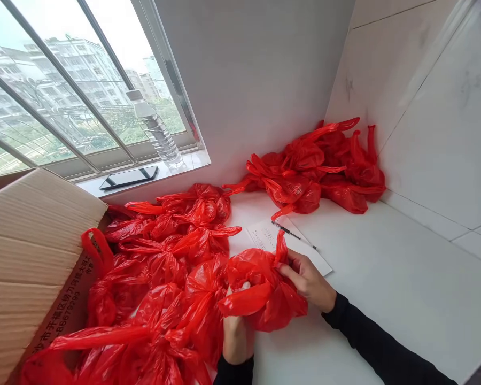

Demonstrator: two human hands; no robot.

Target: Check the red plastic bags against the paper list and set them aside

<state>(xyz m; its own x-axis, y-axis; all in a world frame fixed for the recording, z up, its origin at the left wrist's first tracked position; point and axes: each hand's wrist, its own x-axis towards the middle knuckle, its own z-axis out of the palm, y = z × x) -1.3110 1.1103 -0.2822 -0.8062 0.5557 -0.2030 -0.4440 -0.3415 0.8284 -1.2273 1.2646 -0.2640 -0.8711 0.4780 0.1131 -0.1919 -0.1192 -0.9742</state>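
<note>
In front of me, over the front of the white table, both hands hold a red plastic bag (260, 299) with something bulky inside. My left hand (237, 326) is closed around its left side, with its fingers partly behind the red film. My right hand (307, 278) pinches the bag's upper right part, near a handle loop that sticks up. What the bag contains is hidden. Right beside it on the left lies a heap of similar knotted red bags (164, 267). Beyond my hands a sheet of paper (260, 235) with handwriting lies flat, with a black pen (286, 230) on it.
A second pile of red bags (304, 171) sits in the far corner against the walls. An opened cardboard box (36, 230) stands at the left. On the window sill are a dark tablet or phone (129, 178) and a clear water bottle (162, 136). Metal bars cross the window.
</note>
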